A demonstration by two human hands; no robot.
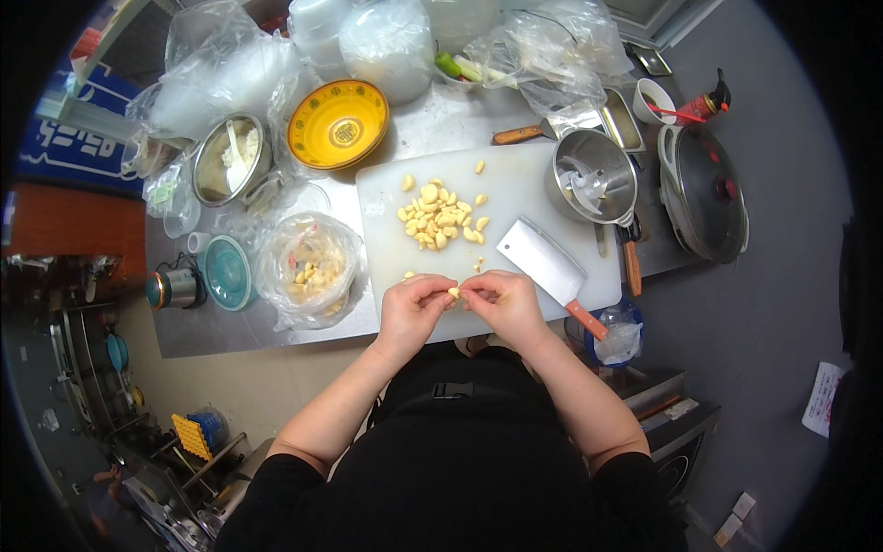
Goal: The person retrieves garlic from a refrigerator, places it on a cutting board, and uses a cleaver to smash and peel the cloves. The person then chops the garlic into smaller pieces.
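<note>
A peeled garlic clove point(453, 292) is pinched between the fingertips of my left hand point(419, 307) and my right hand point(507, 303). Both hands are over the near edge of a white cutting board point(386, 228). Beyond them lies a loose pile of peeled garlic cloves point(438, 217), with several strays to its right. Small garlic bits point(478, 264) rest just above my right hand. Part of another clove point(409, 274) shows behind my left hand. To the right, a cleaver point(545, 259) lies flat, its wooden handle past the board's edge. On the left a clear plastic bag point(307, 272) holds more cloves.
A metal chopper bowl point(593, 179) with blades stands on the board's right corner. Yellow bowls point(338, 124), a steel bowl point(231, 159) with a white spoon, and a teal lid point(229, 272) are at left. A lidded electric pan point(707, 193) sits at right; plastic bags point(552, 48) line the back.
</note>
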